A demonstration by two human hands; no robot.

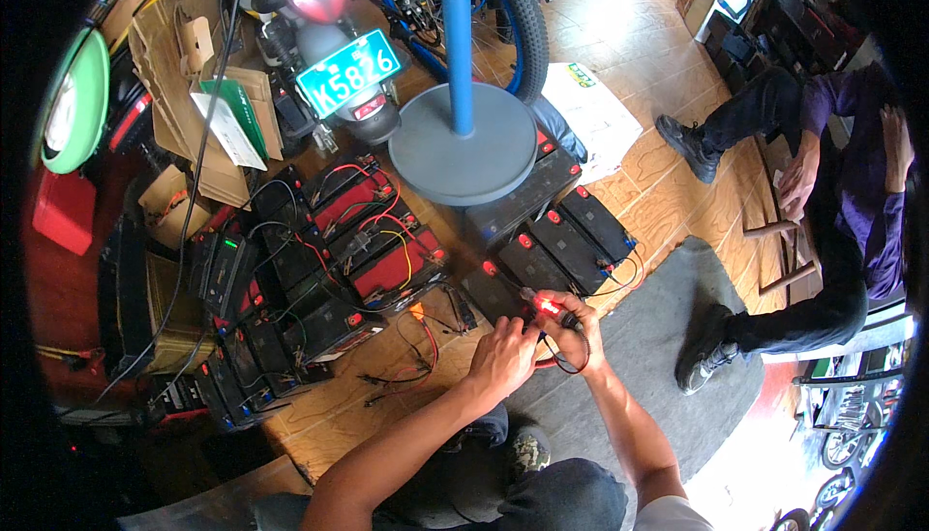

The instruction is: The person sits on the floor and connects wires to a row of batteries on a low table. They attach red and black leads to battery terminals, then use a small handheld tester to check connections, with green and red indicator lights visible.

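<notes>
My right hand (583, 341) grips a small device with a glowing red light (549, 307); a thin dark cable loops below it. Close by on its left, my left hand (503, 361) has its fingers pinched together, and what they hold is hidden. Both hands are over the near end of a black battery (492, 287) with a red terminal cover. Beside it stands a row of similar black batteries (571, 250). Left of my hands, red and black wires with an orange connector (417, 310) lie on the floor.
More wired batteries (319, 231) crowd the left, with a black box (224, 265) showing a green light. A blue pole on a round grey base (463, 158) stands ahead, near a scooter (339, 57). A grey mat (668, 357) lies right; another person's shoe (704, 362) rests there.
</notes>
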